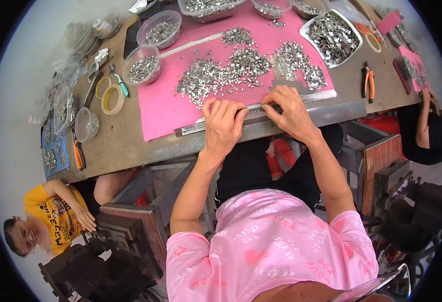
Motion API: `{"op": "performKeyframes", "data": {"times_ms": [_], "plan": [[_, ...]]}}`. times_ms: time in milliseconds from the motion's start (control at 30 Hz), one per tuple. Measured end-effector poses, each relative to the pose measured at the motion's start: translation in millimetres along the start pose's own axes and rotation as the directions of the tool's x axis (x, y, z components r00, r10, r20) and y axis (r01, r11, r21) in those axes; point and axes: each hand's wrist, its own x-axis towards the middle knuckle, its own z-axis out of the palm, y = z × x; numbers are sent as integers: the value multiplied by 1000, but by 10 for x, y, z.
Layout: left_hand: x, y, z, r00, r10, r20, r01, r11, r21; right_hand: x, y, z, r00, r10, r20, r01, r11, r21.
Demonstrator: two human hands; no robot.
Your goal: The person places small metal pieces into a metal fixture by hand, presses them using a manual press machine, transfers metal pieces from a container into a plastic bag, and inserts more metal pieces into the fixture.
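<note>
Right now, line by line:

Thing in hand: a long, narrow grey metal strip point(261, 111) lies along the near edge of the pink cloth mat point(155, 108), close to the near edge of the worn brown workbench point(115, 146).
Long axis: it runs left to right across the person, its right end tilted slightly toward the far edge.
Left hand point(224, 126): palm down, fingers curled over the strip near its middle, pressing on it; whether they pinch anything small I cannot tell.
Right hand point(290, 111): palm down just beside the left, fingertips bent onto the same strip, a little farther right.
Which hand is nearer: both touch it; the left covers the middle, the right the stretch beyond.
Just beyond the hands: a loose heap of small silver metal pieces point(246, 68) spread over the mat.
Left end of the bench: round clear plastic tubs of the same pieces point(143, 68), rolls of tape point(112, 99).
Right end: a white tray of pieces point(331, 38), orange-handled pliers point(368, 80).
Others: one person seated at the left, one at the right end.
</note>
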Motion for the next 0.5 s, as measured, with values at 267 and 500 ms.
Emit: {"op": "performKeyframes", "data": {"times_ms": [267, 500], "plan": [[-21, -15, 17, 1000, -21, 6, 21, 1000, 8, -30, 120, 29, 999, -44, -20, 45, 994, 95], [66, 4, -8, 997, -74, 13, 74, 997, 38, 278, 289, 209, 989, -28, -145, 11, 993, -117]]}}
